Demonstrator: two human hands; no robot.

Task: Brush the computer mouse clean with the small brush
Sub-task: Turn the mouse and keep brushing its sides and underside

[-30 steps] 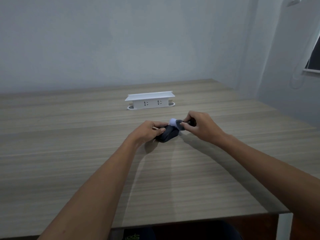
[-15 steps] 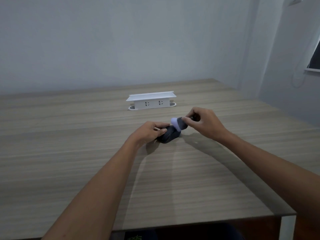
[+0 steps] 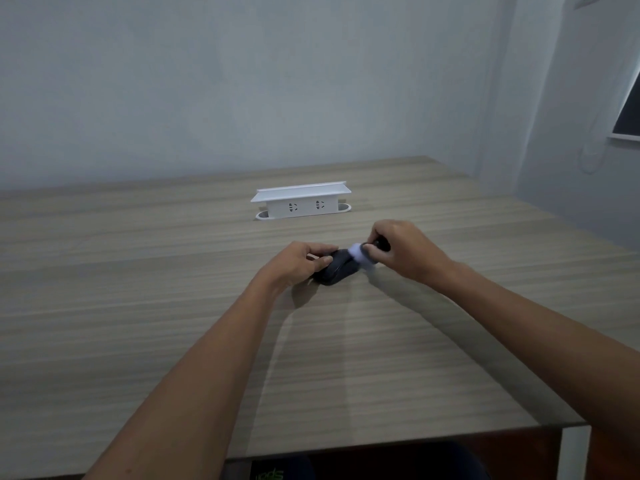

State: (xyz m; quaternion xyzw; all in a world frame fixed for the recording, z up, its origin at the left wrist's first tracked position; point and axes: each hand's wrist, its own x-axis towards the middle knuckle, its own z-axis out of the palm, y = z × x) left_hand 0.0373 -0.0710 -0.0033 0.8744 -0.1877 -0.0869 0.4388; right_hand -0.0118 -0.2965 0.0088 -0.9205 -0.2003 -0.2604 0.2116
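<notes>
A dark computer mouse point(image 3: 337, 270) lies on the wooden table point(image 3: 138, 323) at mid-depth. My left hand point(image 3: 298, 263) grips its left side, thumb over the top. My right hand point(image 3: 403, 251) pinches a small brush point(image 3: 362, 255) with a dark handle and pale bristles. The bristles touch the far right end of the mouse. Part of the handle is hidden inside my right fingers.
A white power strip box point(image 3: 300, 201) with two sockets stands behind the mouse, toward the wall. The table's near edge runs along the bottom and its right edge lies beyond my right forearm. A window corner point(image 3: 628, 116) shows at far right.
The brush bristles have slid slightly right and down over the far end of the mouse. My left hand keeps its hold on the mouse.
</notes>
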